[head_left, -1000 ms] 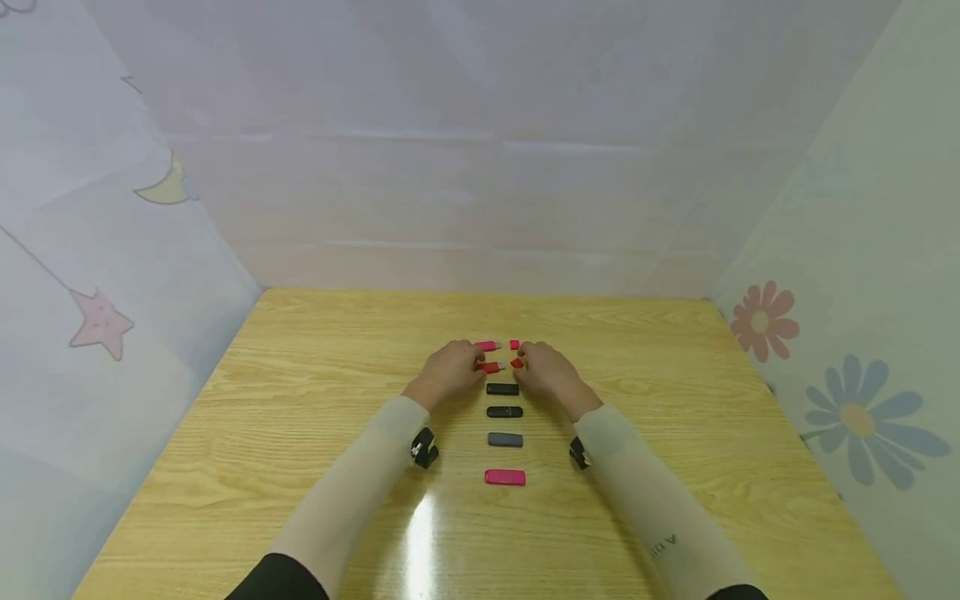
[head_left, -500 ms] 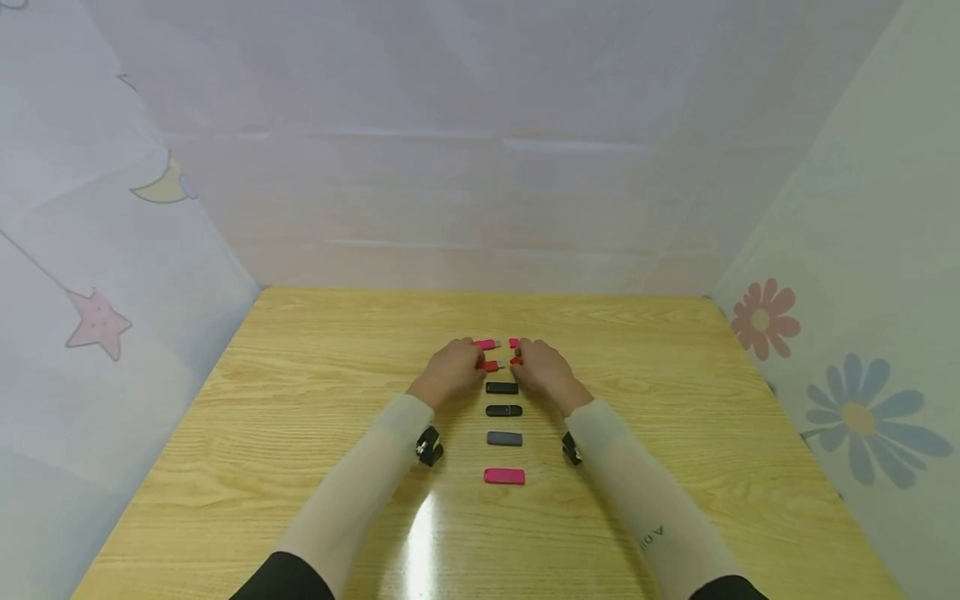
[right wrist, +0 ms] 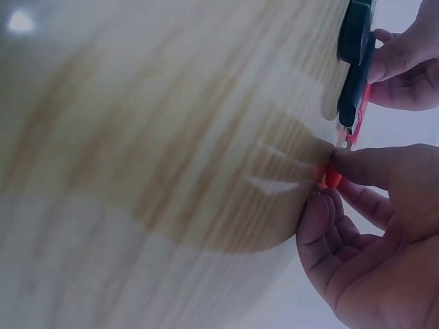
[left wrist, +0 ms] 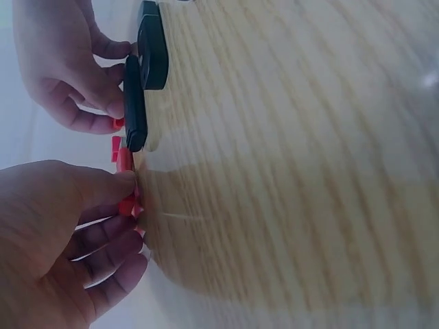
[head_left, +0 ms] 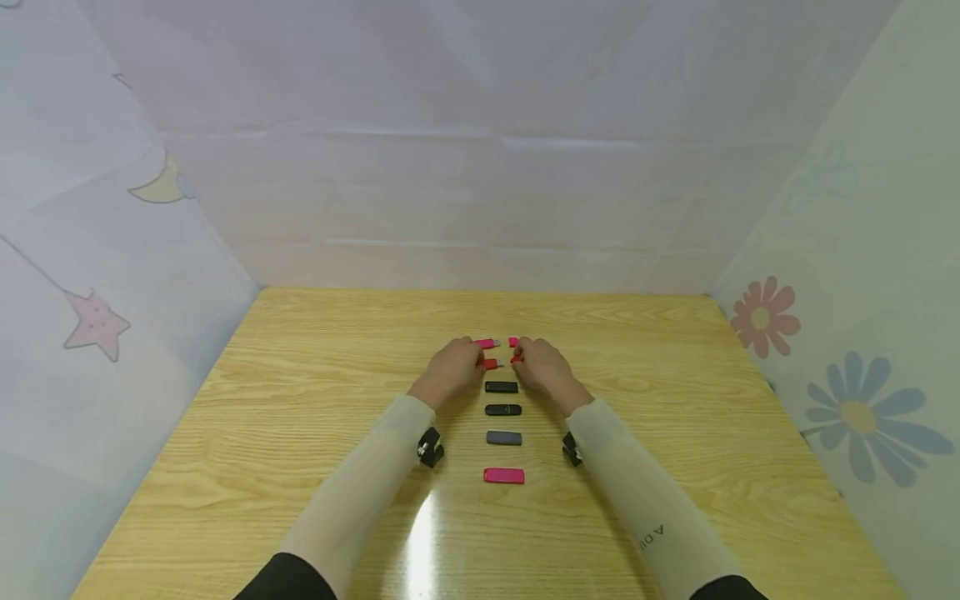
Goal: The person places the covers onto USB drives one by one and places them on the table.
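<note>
Toward the back of the table, my left hand (head_left: 452, 367) pinches a red USB stick (head_left: 491, 364) between thumb and fingers, its metal plug pointing right. Facing it across a small gap, my right hand (head_left: 545, 367) pinches the small red cap (right wrist: 333, 177) close to the tabletop, the thumb and fingers covering much of it. Just beyond both hands lie a pink USB stick (head_left: 487, 343) with its plug bare and, to its right, a separate pink cap (head_left: 513, 342). The left wrist view shows the red stick's body (left wrist: 125, 161) partly behind my left thumb.
Nearer me, a column of capped USB sticks runs down the wooden table (head_left: 300, 417): a black one (head_left: 501, 387), a rounded black one (head_left: 502, 410), a grey one (head_left: 503, 437) and a pink one (head_left: 503, 476). Patterned cloth walls (head_left: 480, 208) stand behind and at both sides.
My right hand has shifted slightly left and closed its fingers on the red cap, which now shows less. The left hand stays almost where it was, holding the red USB stick.
</note>
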Demonstrator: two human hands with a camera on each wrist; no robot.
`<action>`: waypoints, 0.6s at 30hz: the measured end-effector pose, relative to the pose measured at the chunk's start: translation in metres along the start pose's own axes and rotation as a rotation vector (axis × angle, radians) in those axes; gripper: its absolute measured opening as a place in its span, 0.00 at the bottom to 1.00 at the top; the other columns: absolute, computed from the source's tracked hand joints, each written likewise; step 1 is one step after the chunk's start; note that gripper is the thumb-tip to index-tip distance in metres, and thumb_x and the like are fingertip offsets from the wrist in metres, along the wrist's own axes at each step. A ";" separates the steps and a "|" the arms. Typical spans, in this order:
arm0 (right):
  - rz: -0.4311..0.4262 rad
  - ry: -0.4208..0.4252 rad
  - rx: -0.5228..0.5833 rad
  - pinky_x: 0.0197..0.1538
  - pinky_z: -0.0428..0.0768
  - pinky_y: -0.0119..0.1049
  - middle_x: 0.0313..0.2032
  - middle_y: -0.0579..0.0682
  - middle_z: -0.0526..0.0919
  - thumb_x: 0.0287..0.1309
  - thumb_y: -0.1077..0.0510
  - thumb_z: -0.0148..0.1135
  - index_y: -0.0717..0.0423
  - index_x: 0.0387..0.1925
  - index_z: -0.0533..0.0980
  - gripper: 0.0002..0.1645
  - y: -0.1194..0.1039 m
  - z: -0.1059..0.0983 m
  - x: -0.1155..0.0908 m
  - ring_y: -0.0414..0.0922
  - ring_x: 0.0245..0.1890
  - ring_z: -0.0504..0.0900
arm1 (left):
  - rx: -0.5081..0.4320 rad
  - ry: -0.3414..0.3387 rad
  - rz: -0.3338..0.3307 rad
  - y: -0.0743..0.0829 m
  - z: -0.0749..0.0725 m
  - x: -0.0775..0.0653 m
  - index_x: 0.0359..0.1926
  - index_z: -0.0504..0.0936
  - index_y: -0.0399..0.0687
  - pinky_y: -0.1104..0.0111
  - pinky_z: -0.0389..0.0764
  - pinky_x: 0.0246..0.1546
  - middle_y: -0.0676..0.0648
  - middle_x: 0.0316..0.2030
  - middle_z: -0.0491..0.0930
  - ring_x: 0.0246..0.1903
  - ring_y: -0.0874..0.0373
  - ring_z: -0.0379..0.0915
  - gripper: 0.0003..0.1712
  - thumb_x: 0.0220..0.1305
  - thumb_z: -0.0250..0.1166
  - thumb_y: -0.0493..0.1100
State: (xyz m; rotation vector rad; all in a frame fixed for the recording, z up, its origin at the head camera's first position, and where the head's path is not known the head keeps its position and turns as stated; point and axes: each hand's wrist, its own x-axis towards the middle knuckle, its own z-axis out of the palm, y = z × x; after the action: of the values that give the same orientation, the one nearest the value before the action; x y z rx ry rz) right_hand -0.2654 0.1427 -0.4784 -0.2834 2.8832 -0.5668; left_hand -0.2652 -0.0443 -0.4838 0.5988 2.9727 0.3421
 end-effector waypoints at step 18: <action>-0.109 0.137 0.197 0.44 0.78 0.46 0.37 0.53 0.82 0.67 0.59 0.64 0.58 0.50 0.80 0.12 0.017 -0.006 -0.013 0.49 0.36 0.77 | -0.217 0.023 0.002 -0.005 -0.012 -0.017 0.46 0.83 0.45 0.64 0.79 0.38 0.49 0.36 0.84 0.33 0.57 0.76 0.10 0.71 0.65 0.45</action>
State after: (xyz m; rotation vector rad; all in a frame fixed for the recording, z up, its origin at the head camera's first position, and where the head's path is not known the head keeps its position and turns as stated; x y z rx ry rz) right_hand -0.2566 0.1632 -0.4771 -0.3876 2.9244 -0.9170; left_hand -0.2525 -0.0578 -0.4727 0.5765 2.9018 0.6645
